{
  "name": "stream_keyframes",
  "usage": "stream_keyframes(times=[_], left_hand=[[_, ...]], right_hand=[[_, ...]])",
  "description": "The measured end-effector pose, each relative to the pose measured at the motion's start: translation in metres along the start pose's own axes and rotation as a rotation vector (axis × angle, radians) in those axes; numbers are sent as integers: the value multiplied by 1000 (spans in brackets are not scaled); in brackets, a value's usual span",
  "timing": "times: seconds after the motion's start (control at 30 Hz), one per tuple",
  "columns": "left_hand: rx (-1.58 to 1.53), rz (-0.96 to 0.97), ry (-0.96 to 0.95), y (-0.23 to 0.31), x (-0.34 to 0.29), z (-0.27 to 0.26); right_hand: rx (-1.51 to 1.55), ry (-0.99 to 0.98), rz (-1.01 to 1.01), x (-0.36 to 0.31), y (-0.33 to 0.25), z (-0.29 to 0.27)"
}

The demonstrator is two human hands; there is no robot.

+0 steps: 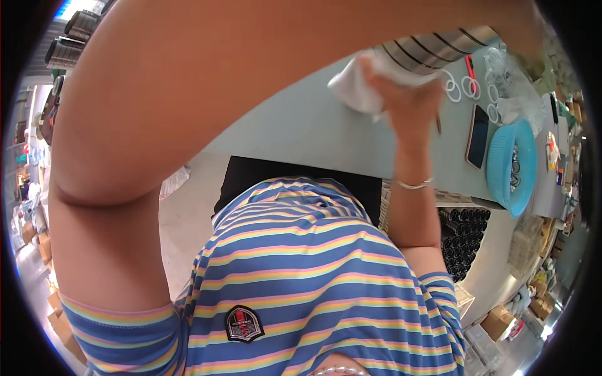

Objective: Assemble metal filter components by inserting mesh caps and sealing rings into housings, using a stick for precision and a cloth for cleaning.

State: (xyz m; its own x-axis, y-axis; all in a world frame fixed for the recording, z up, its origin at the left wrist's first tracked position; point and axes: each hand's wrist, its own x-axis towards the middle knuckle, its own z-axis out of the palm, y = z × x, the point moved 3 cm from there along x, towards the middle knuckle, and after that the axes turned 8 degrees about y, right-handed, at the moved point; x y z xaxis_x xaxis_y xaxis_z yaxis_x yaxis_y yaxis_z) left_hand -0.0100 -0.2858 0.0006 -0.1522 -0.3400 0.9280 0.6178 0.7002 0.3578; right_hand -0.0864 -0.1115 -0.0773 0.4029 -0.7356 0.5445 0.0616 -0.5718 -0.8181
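Observation:
A silver metal cylinder with dark ring lines (433, 51) lies slantwise at the top right, partly behind my left forearm. My left arm reaches across the top of the view, and my left hand (523, 30) is by the cylinder's right end. Its fingers are smeared by motion and cut off by the edge of the view, so their grip does not show. Closed around a white cloth (354, 88), my right hand (404, 94) presses it to the cylinder's lower left end. The right hand is somewhat blurred.
On the grey table (282, 125) lie white rings (470, 88), a red tool (470, 67), a phone (478, 136) and clear plastic bags (520, 88). A blue basket (498, 160) holding small metal rings stands at the right edge. Below the table, several black cylinders (463, 241) are stacked.

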Motion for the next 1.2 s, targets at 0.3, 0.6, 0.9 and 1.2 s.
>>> stream_keyframes(times=[0.3, 0.6, 0.9, 1.2], left_hand=[[-434, 192, -59, 44, -10, 74], [-1141, 543, -83, 24, -4, 88], [-3828, 1224, 1404, 133, 35, 132], [-3965, 918, 1503, 142, 27, 114]], right_hand=[[28, 26, 70, -18, 37, -24], [511, -412, -184, 110, 21, -87], [5, 192, -231, 38, -68, -30], [561, -525, 138, 75, -6, -38]])
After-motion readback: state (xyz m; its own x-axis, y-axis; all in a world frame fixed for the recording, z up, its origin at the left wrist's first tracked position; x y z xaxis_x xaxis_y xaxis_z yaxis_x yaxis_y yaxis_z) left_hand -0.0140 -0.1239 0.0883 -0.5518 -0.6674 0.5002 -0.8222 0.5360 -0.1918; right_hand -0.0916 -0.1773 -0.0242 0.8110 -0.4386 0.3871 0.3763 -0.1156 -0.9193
